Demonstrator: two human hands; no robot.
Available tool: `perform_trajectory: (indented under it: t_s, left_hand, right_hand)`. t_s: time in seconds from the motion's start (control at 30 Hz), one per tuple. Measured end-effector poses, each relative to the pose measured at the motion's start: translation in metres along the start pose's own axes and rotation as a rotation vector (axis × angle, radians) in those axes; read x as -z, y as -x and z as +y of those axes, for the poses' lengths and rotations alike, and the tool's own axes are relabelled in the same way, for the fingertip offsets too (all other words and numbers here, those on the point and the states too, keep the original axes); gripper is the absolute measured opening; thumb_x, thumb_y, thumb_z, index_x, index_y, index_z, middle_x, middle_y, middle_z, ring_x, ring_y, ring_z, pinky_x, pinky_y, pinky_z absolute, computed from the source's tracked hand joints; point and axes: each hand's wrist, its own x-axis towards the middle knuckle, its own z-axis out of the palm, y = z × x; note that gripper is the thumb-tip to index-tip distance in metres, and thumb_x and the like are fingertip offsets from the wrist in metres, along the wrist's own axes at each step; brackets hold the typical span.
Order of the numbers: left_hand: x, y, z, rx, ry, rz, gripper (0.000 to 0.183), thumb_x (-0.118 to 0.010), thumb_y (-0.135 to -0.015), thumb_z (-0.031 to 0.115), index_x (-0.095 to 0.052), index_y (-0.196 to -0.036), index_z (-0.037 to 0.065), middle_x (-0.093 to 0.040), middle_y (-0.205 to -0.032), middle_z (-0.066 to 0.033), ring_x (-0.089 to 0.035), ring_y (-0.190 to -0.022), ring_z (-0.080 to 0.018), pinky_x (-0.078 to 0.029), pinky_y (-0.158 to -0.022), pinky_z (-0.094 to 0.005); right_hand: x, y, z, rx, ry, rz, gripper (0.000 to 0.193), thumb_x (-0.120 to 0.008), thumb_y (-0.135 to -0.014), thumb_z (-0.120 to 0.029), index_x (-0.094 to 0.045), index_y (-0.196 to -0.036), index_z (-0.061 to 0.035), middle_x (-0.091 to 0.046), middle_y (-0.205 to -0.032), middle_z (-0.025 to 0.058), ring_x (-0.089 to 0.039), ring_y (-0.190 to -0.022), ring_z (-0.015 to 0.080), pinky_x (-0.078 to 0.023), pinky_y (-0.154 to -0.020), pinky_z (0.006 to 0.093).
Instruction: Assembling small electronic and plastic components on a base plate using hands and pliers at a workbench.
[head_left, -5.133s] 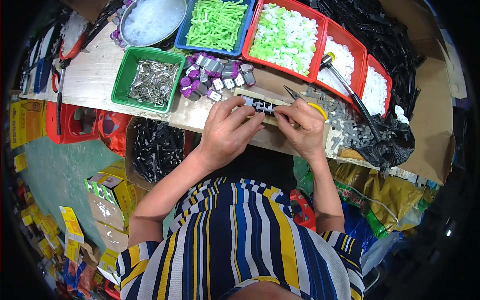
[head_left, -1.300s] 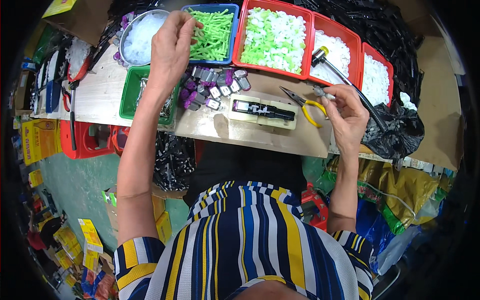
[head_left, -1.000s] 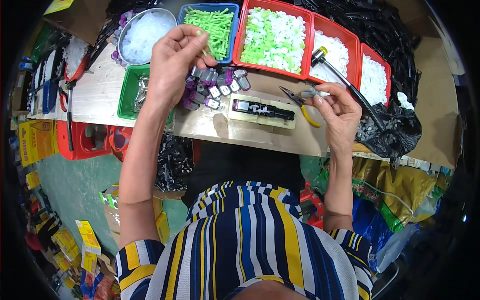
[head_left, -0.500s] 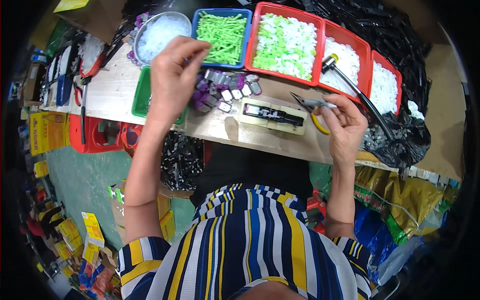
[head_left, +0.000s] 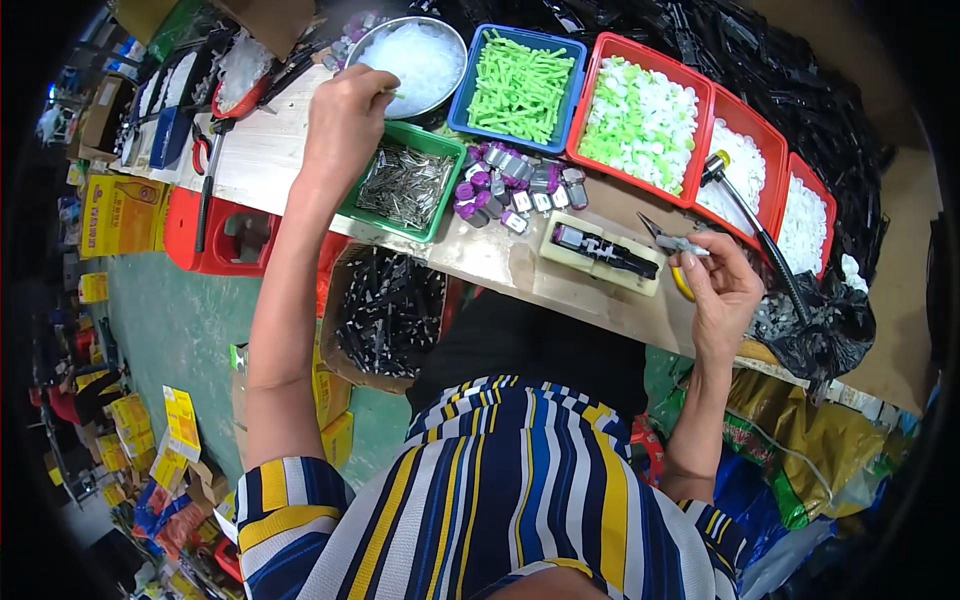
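Note:
My left hand is raised at the near left rim of a round metal bowl of clear plastic bits, its fingers pinched; whatever they hold is too small to name. Below that wrist a green tray holds thin metal pins. Between the fingertips of my right hand is a small grey part. Pliers with a yellow handle lie beside this hand, partly hidden by it. Just left of them, a cream block cradles a long black plastic part with a purple-grey piece at one end.
Behind are a blue tray of green sticks and red trays of green and white pieces. Purple-grey pieces lie piled at mid-table. A hammer leans over the right trays, by a black plastic bag. Below the table edge stands a box of black parts.
The view has shifted, so the table sits further right. My left hand has moved left, from beside the blue tray to the bowl's near left rim, uncovering the pins. My right hand still holds the grey part.

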Motion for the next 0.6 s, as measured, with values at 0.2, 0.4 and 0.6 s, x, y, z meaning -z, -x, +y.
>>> perform_trajectory:
  t_s: [0.2, 0.4, 0.6]
  left_hand:
    - [-0.01, -0.003, -0.005, -0.051, -0.034, -0.085, 0.013, -0.065, -0.08, -0.004, -0.072, -0.09, 0.0, -0.068, -0.087, -0.0157, -0.067, -0.078, -0.0363, -0.053, -0.071, -0.0417]
    - [0.007, -0.003, 0.03, 0.035, 0.147, 0.007, 0.012, -0.07, -0.082, 0.0, -0.073, -0.093, 0.0, -0.07, -0.085, -0.0131, -0.067, -0.07, -0.0244, -0.052, -0.065, -0.0313]
    - [-0.011, 0.038, 0.092, 0.391, 0.918, -0.08, 0.014, -0.074, -0.085, -0.002, -0.074, -0.099, -0.001, -0.072, -0.088, -0.0038, -0.064, -0.079, -0.0074, -0.051, -0.071, -0.0205]
  right_hand:
    - [0.0, 0.0, -0.003, 0.023, 0.039, -0.01, 0.02, -0.065, -0.088, 0.008, -0.064, -0.108, 0.0078, -0.062, -0.095, 0.0065, -0.065, -0.083, 0.0118, -0.051, -0.075, 0.0221]
    - [-0.003, -0.001, -0.01, 0.005, 0.046, 0.044, 0.022, -0.065, -0.089, 0.005, -0.063, -0.111, 0.0071, -0.068, -0.093, 0.0095, -0.068, -0.084, 0.0158, -0.053, -0.078, 0.025]
    - [-0.039, -0.009, -0.012, 0.095, -0.071, -0.055, 0.021, -0.063, -0.088, 0.01, -0.064, -0.109, 0.0068, -0.07, -0.094, 0.0122, -0.07, -0.085, 0.0168, -0.054, -0.074, 0.0236]
